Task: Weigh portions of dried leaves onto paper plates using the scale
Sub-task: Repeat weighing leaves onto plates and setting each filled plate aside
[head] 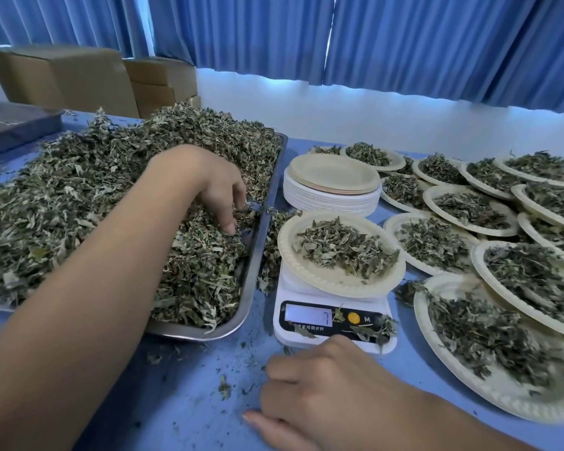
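A metal tray (258,255) at the left holds a big heap of dried leaves (88,196). My left hand (215,187) reaches into the heap near the tray's right side, fingers curled down among the leaves. A white digital scale (310,323) stands right of the tray. On it sits a paper plate (319,281) with a small pile of leaves. The display shows a 7. My right hand (326,392) rests on the blue table just in front of the scale, fingers loosely curled, holding nothing.
A stack of unused paper plates (332,193) stands behind the scale. Several filled plates (502,379) overlap across the right side. Loose leaf bits lie on the blue table (189,385). Cardboard boxes (79,79) and blue curtains stand behind.
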`<state>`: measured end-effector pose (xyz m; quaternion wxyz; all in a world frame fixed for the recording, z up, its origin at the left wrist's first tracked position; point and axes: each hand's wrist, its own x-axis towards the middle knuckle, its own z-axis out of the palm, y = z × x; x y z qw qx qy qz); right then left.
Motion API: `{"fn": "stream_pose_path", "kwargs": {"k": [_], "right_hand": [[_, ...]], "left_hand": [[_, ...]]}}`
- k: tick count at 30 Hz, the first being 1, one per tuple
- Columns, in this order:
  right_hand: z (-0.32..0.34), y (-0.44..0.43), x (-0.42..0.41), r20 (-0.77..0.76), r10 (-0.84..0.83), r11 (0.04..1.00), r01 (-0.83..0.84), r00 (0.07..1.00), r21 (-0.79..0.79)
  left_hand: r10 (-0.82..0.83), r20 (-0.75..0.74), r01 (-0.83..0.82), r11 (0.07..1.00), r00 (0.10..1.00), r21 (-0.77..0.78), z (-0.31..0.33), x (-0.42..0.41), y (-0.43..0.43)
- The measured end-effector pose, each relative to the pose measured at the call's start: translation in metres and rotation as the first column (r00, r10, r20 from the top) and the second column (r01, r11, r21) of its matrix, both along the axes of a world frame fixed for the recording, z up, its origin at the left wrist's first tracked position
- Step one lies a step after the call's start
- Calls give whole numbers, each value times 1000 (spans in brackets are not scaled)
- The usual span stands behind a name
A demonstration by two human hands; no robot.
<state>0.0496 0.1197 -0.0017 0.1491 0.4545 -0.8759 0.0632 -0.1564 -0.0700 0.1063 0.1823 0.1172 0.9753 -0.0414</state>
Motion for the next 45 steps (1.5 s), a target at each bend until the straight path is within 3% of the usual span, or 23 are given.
{"fn": "stream_pose_path", "kwargs": {"k": [11,15,18,20,21,23,25,26,29,34,40,45], "right_hand": [[-1,0,2,0,14,1000,-14,1000,-7],[1,0,6,-58,5,995,-11,998,-97],[12,6,6,-109,-62,926,16,992,-377],[27,20,-1,-119,-224,844,131,967,-521],[37,30,-7,-96,-357,800,251,929,-545],[56,54,-24,17,-652,658,576,758,-485],[67,81,-42,100,-824,506,805,557,-310],[70,91,-51,171,-846,467,857,504,-218],[69,97,-64,455,-773,456,886,443,-88],[53,91,-81,474,-740,485,867,477,-117],[79,121,-97,641,-572,373,859,511,-352],[124,157,-119,673,-577,325,886,463,-331]], "left_hand": [[-149,-1,147,981,989,-128,-22,2,25],[-118,-69,120,992,991,31,-13,4,23],[-132,-234,195,942,963,273,-2,5,27],[-150,-301,252,908,942,336,3,10,36],[-171,-295,269,904,940,332,4,13,41],[-228,-221,286,916,948,283,0,19,51],[-260,-146,289,927,954,237,-6,22,57],[-267,-136,292,931,954,218,-9,23,59],[-259,-147,283,943,955,176,-14,25,65],[-222,-194,251,958,956,136,-20,26,74],[-81,-288,200,887,954,415,-10,24,82],[1,-347,199,818,938,540,22,12,113]]}}
